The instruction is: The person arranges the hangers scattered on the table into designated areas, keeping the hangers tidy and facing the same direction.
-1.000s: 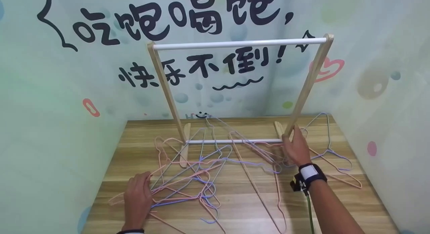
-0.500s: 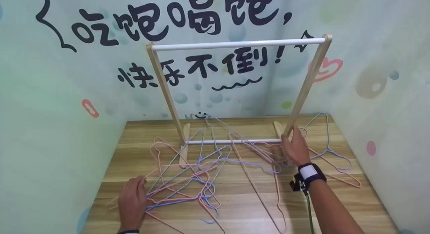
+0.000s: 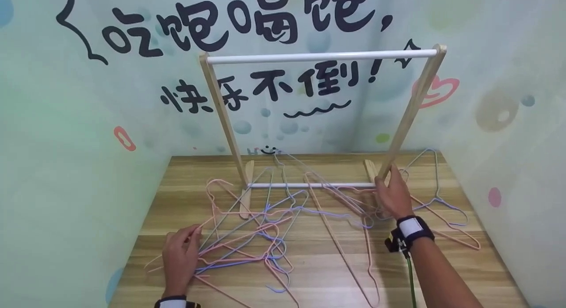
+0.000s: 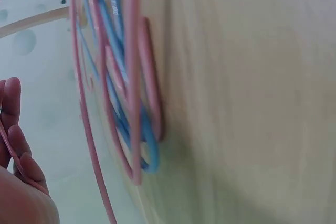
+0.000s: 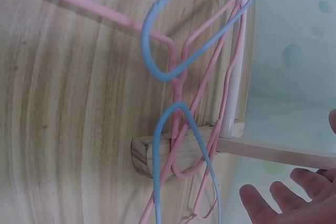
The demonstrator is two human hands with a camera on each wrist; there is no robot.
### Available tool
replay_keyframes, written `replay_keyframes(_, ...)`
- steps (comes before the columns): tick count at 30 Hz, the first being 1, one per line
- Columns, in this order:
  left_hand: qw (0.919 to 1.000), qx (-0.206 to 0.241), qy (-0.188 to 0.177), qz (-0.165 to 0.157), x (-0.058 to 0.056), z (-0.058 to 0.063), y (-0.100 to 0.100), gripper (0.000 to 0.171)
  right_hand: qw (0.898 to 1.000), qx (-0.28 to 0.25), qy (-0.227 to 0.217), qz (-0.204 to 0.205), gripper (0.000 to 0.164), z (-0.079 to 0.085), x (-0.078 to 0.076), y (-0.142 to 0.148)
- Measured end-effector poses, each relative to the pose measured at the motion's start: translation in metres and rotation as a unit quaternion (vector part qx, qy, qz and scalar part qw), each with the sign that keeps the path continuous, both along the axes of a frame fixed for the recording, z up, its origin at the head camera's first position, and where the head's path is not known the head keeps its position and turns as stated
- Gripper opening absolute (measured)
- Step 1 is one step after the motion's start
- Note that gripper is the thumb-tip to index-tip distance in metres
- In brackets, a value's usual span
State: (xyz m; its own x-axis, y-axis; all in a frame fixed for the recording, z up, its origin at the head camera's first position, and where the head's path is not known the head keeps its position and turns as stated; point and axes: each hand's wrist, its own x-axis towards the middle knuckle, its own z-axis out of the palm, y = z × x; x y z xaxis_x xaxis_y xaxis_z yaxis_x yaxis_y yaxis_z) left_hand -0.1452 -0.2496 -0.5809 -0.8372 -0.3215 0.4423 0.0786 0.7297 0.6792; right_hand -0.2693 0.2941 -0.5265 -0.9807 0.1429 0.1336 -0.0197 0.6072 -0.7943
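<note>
My left hand [image 3: 180,255] pinches a pink wire hanger [image 3: 206,222] at one shoulder, its hook pointing toward the back of the table. In the left wrist view, fingers curl round a pink wire [image 4: 10,148]. Beside and under this hand lie several tangled pink and blue hangers [image 3: 230,266]. My right hand [image 3: 393,195] is at the foot of the right post of a wooden rack [image 3: 413,109]. In the right wrist view its fingers [image 5: 286,196] are spread and fairly straight, with the post passing between them and the thumb.
The rack has a white top bar [image 3: 318,56] and a low white bar [image 3: 309,185] with hangers lying across it. A blue hanger [image 3: 437,175] and a pink hanger [image 3: 457,239] lie at the right. Printed walls enclose the wooden table [image 3: 415,281].
My left hand shifted slightly left and then back, still pinching the pink hanger, whose hook has turned to the right. My right hand stays at the post's foot.
</note>
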Motion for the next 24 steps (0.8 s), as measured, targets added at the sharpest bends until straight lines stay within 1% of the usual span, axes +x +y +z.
replay_keyframes(1, 1.0, 0.003, 0.006, 0.004, -0.0001, 0.0015, 0.0004, 0.014, 1.0, -0.001, 0.001, 0.001, 0.062, 0.0002, -0.0002, -0.0004)
replay_keyframes(3, 0.9995, 0.003, 0.03, 0.01, -0.0003, 0.0041, 0.0009, 0.012, 1.0, -0.001, 0.005, 0.001, 0.06, -0.0002, -0.0009, -0.0007)
replay_keyframes(6, 0.9968, -0.014, 0.076, 0.022, -0.001, 0.0057, 0.0008, 0.01, 1.0, 0.002, 0.015, 0.0, 0.056, -0.0017, -0.0017, -0.0005)
replay_keyframes(8, 0.9939, -0.029, 0.1, 0.035, -0.0011, 0.0058, -0.0001, 0.009, 1.0, 0.004, 0.019, -0.001, 0.053, -0.0026, -0.0018, -0.0004)
replay_keyframes(10, 0.9916, -0.044, 0.107, 0.059, -0.0003, 0.0053, -0.0009, 0.009, 1.0, 0.003, 0.02, -0.002, 0.051, -0.0032, -0.0015, -0.0003)
replay_keyframes(12, 0.9895, -0.05, 0.108, 0.082, 0.0011, 0.005, -0.0024, 0.01, 1.0, 0.002, 0.02, 0.0, 0.05, -0.0033, -0.0012, -0.0006)
replay_keyframes(15, 0.9864, -0.05, 0.108, 0.113, 0.0035, 0.0048, -0.0048, 0.012, 1.0, -0.001, 0.02, 0.002, 0.05, -0.0035, -0.0013, -0.0008)
replay_keyframes(18, 0.9834, -0.048, 0.112, 0.134, 0.0054, 0.0057, -0.0066, 0.013, 1.0, -0.004, 0.019, 0.002, 0.051, -0.0034, -0.001, -0.0011)
replay_keyframes(21, 0.982, -0.05, 0.117, 0.139, 0.0063, 0.0072, -0.0065, 0.012, 1.0, -0.005, 0.018, -0.003, 0.052, -0.0033, 0.0, -0.0015)
replay_keyframes(24, 0.9817, -0.053, 0.133, 0.126, 0.0068, 0.0085, -0.0043, 0.011, 1.0, -0.005, 0.017, -0.003, 0.056, -0.0035, 0.0002, -0.0014)
